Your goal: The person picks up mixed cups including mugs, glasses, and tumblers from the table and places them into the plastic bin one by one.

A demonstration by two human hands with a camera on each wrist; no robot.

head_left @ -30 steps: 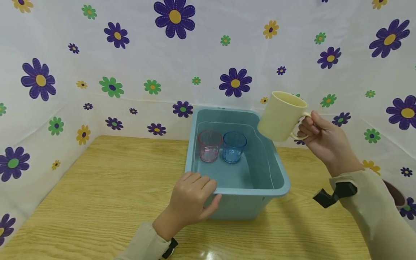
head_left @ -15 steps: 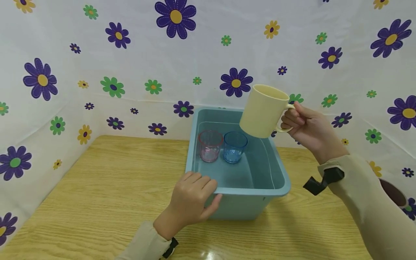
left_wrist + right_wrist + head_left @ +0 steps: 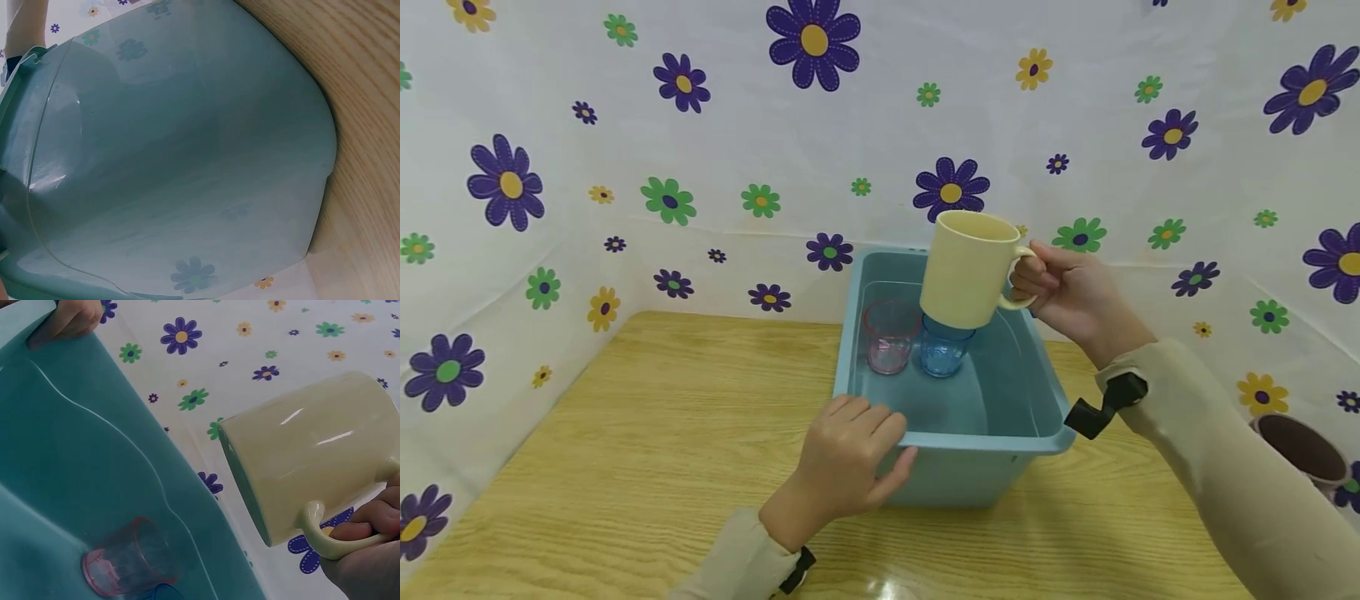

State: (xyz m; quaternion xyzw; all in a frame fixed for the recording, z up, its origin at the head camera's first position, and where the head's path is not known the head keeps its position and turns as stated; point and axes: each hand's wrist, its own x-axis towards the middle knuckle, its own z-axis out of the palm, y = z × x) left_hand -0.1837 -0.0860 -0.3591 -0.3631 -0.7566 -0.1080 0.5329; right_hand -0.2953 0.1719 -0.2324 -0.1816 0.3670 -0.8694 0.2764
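Note:
A pale yellow mug (image 3: 967, 271) hangs upright above the blue-green plastic tub (image 3: 977, 442), its handle held by the right hand (image 3: 1071, 300). Inside the tub stand a clear pink-rimmed cup (image 3: 889, 354) and a blue cup (image 3: 943, 357), side by side; the mug hides part of the blue cup's rim. With its fingers curled over the rim, the left hand (image 3: 850, 458) holds the tub's near left corner. The tub's outer wall (image 3: 175, 144) fills most of the left wrist view. The right wrist view shows the mug (image 3: 306, 456) apart from the tub.
A wooden table (image 3: 715, 400) carries the tub. Behind and at both sides hangs a white flower-print cloth (image 3: 737, 108). Partly covered by the right sleeve, a dark round-mouthed container (image 3: 1302, 448) stands at the far right.
My right hand has carried the mug leftward, from the tub's right edge to over the cups, and the mug now tilts less. The left hand keeps its place on the rim.

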